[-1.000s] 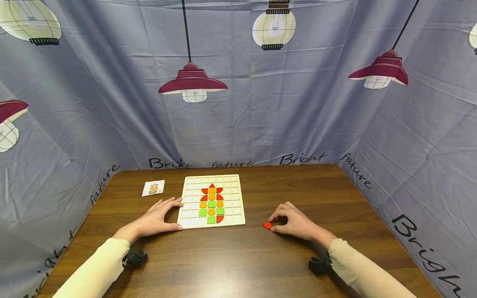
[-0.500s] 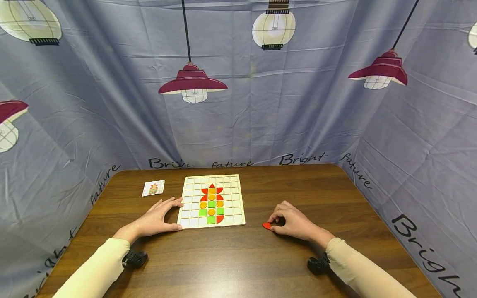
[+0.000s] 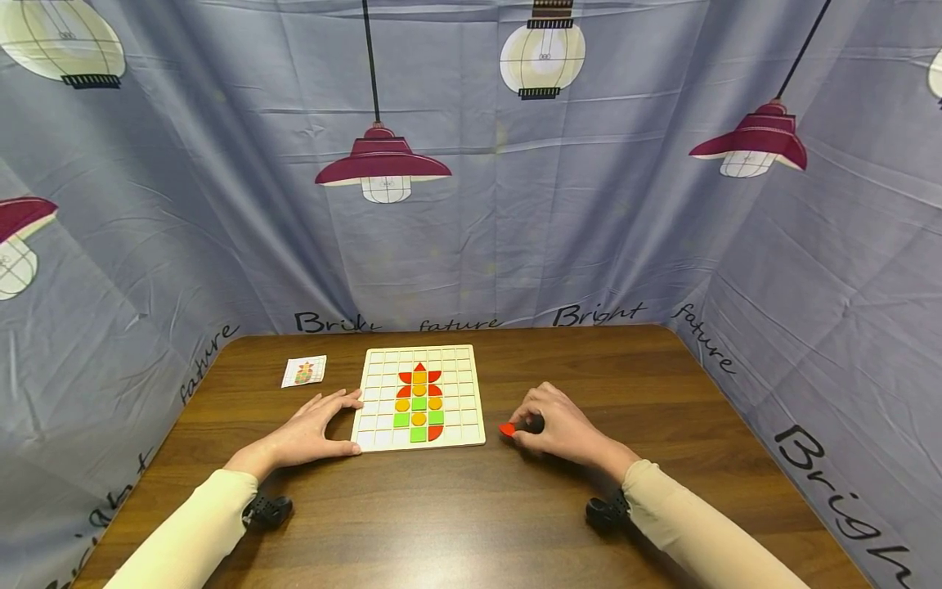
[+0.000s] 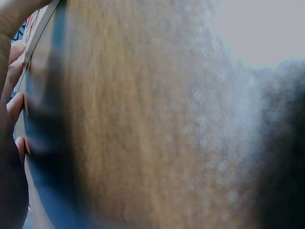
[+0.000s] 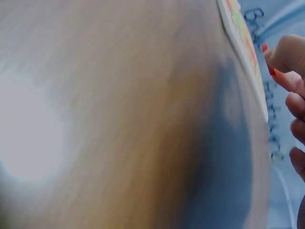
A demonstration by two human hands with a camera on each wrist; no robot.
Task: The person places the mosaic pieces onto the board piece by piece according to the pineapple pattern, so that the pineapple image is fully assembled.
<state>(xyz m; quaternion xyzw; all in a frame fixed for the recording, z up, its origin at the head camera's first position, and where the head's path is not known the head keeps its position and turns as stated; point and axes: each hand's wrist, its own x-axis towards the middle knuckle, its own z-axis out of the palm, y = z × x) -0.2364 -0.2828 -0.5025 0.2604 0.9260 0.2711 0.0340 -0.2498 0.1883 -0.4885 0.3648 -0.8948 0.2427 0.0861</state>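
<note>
My right hand [image 3: 558, 422] pinches a red quarter-circle tile [image 3: 506, 429] between thumb and fingertips, just right of the white grid board [image 3: 465, 409]. In the right wrist view the red tile [image 5: 271, 71] sticks out past the fingertips, raised over the table. Along the board's left edge rests my left hand [image 3: 312, 431], thumb at the near corner and fingers spread farther up. On the board, red, orange and green tiles [image 3: 419, 403] form a pineapple shape, with a red quarter-circle [image 3: 436, 433] at its lower right.
A small card [image 3: 304, 371] printed with a similar pineapple figure lies at the back left of the wooden table [image 3: 456, 515]. Behind the table hangs a blue-grey curtain [image 3: 456, 245] printed with lamps and lettering.
The right hand has moved left and a little away from me, carrying the red tile closer to the board. The left hand and the board have stayed in place.
</note>
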